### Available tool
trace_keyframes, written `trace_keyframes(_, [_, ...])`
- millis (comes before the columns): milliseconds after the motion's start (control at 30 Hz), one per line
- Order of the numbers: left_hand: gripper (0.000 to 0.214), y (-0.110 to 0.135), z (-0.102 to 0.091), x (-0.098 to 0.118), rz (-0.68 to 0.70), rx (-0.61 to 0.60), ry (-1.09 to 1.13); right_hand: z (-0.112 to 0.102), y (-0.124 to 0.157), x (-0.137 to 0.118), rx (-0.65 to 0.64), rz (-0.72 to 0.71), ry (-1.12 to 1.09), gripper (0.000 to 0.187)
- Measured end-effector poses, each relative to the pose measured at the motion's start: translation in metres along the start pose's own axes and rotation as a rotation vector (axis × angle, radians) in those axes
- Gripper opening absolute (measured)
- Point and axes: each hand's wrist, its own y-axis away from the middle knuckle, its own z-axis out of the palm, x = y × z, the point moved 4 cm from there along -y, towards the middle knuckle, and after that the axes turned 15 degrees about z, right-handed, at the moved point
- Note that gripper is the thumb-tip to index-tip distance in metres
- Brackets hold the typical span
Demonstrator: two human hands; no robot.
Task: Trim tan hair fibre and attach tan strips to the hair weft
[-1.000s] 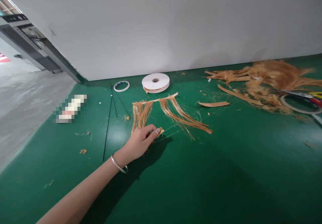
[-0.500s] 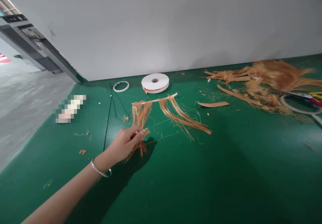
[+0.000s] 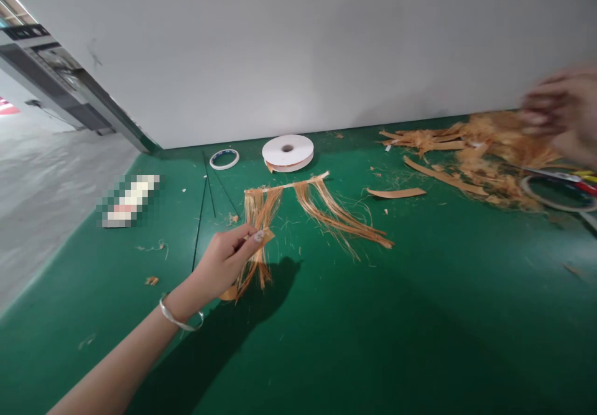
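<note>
The right hand is a motion blur at the frame's right edge, partly cut off. Its fingers look curled, but I cannot tell whether they hold anything. It hovers over the pile of loose orange fibres. Beside that pile a pair of scissors is cut off by the frame, and a patch at the table's left is pixelated.

The left hand, with a bracelet at the wrist, pinches a tuft of orange fibres between thumb and fingertips. The palm hides part of the tuft. The tuft sits over the green table, just in front of the taped fibre fringe. Its long axis runs steeply, with the pinched tape end farthest from the person and the loose ends fanning toward the person and slightly left. Whether those ends touch the table is unclear.
</note>
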Motion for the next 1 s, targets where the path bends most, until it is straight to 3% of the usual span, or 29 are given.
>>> trace_keyframes(67, [0.037, -0.004, 0.006, 0.01, 0.025, -0.022, 0.032, 0.026, 0.017, -0.006, -0.315, 0.046, -0.081, 0.032])
trace_keyframes(133, [0.036, -0.008, 0.012, 0.021, 0.059, -0.052, 0.065, 0.055, 0.049, -0.022, -0.607, -0.059, -0.012, 0.031])
trace_keyframes(267, [0.037, -0.018, 0.022, 0.046, 0.113, -0.157, 0.122, 0.103, 0.127, -0.054, -1.002, -0.254, 0.192, 0.049])
trace_keyframes(367, [0.035, -0.026, 0.025, 0.058, 0.109, -0.256, 0.159, 0.127, 0.17, -0.066, -1.211, -0.294, 0.264, 0.035])
trace_keyframes(467, [0.029, -0.028, 0.025, 0.059, 0.028, -0.375, 0.256, 0.136, 0.181, -0.064, -1.213, -0.279, 0.257, 0.033])
trace_keyframes(567, [0.026, -0.027, 0.019, 0.048, -0.037, -0.418, 0.375, 0.128, 0.174, -0.05, -1.127, -0.185, 0.204, 0.033])
trace_keyframes(767, [0.022, -0.032, 0.008, 0.018, -0.05, -0.253, 0.464, 0.097, 0.173, -0.013, -1.002, 0.02, 0.198, 0.032])
trace_keyframes(900, [0.018, -0.041, 0.014, 0.012, -0.116, -0.152, 0.605, 0.089, 0.199, 0.0, -1.083, 0.126, 0.25, 0.033])
trace_keyframes(1000, [0.015, -0.047, 0.023, 0.015, -0.151, -0.103, 0.796, 0.087, 0.216, 0.003, -1.252, 0.118, 0.313, 0.032])
